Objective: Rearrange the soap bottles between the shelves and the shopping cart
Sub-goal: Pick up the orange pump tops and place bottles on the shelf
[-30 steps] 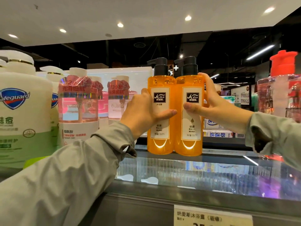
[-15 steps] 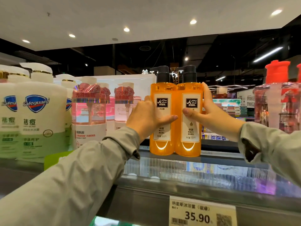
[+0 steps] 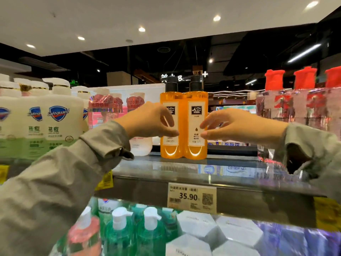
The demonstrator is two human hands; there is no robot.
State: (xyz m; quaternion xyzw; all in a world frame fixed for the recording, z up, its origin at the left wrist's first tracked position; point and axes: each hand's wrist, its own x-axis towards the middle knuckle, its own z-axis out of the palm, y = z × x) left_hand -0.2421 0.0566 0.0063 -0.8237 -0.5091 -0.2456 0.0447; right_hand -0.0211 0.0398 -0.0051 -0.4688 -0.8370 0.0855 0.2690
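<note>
2 orange soap bottles (image 3: 183,124) stand upright and touching on the glass shelf (image 3: 184,168). The left hand (image 3: 147,121) at their 9 o'clock and the right hand (image 3: 238,126) at 3 o'clock hang loose, grasping nothing; fingertips perhaps brush the labels. Safeguard bottles (image 3: 59,122) stand farther out at 9 o'clock, with a price tag (image 3: 191,197) at 6 o'clock.

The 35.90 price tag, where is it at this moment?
In the head view the price tag sits on the front edge of the shelf, just below the two orange bottles and above the white boxes.
</note>
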